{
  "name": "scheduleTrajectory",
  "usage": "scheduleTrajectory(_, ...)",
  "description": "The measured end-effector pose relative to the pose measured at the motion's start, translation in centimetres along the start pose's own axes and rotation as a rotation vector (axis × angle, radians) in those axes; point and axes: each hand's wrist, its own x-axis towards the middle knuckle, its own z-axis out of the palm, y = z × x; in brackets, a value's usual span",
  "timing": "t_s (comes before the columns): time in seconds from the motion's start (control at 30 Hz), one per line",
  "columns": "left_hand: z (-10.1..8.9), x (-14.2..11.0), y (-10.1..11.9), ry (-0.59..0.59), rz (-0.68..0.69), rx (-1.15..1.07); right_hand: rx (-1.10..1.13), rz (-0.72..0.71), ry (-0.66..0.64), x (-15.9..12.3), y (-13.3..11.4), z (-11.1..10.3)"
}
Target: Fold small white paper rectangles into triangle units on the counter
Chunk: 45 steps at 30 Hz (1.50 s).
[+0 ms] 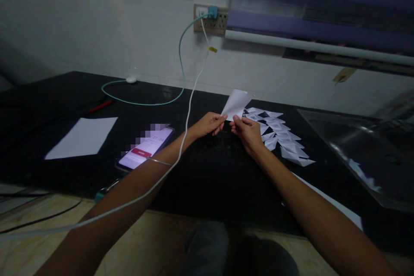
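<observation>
A small folded sheet of white paper (236, 102) is held up above the black countertop (207, 181). My left hand (210, 123) pinches its lower left corner between thumb and fingers. At its lower right edge, my right hand (248, 133) grips it the same way, thumb in front. Just beyond and to the right of my right hand lie several folded white paper pieces (284, 136), pointed and set close together in rows. A larger flat white sheet (330, 202) lies partly hidden under my right forearm.
On the left are a blank white sheet (82, 138), a red pen-like object (101, 105) and a lit phone (147, 148). A white cable (190, 99) hangs across my left forearm from the wall socket (220, 21); a teal cable (142, 104) loops behind. A sink (371, 151) is at right.
</observation>
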Motion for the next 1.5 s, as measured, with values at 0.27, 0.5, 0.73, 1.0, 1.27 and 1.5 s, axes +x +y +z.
scheduleTrajectory(0.27, 0.3, -0.2, 0.1, 0.064, 0.040, 0.109, -0.016, 0.008, -0.054, -0.2, 0.0, 0.2)
scheduleTrajectory(0.5, 0.6, 0.3, -0.8, 0.167, 0.066, 0.216, 0.087, 0.085, -0.109, -1.0, -0.7, 1.1)
scheduleTrajectory(0.73, 0.6, 0.0, -0.3, 0.063, 0.045, 0.051, 0.111, 0.117, -0.104, -1.3, -0.1, 1.8)
scheduleTrajectory(1.0, 0.5, -0.2, -0.3, 0.120, 0.067, 0.062, 0.068, 0.124, -0.207, -1.5, -0.3, 1.5)
scheduleTrajectory(1.27, 0.3, 0.3, -0.3, 0.284, 0.049, -0.058, 0.038, 0.141, -0.341, -1.9, -0.5, 1.6)
scheduleTrajectory(1.5, 0.5, 0.5, -0.1, 0.342, -0.030, -0.121, 0.021, 0.130, -0.392, -2.1, -0.9, 1.5)
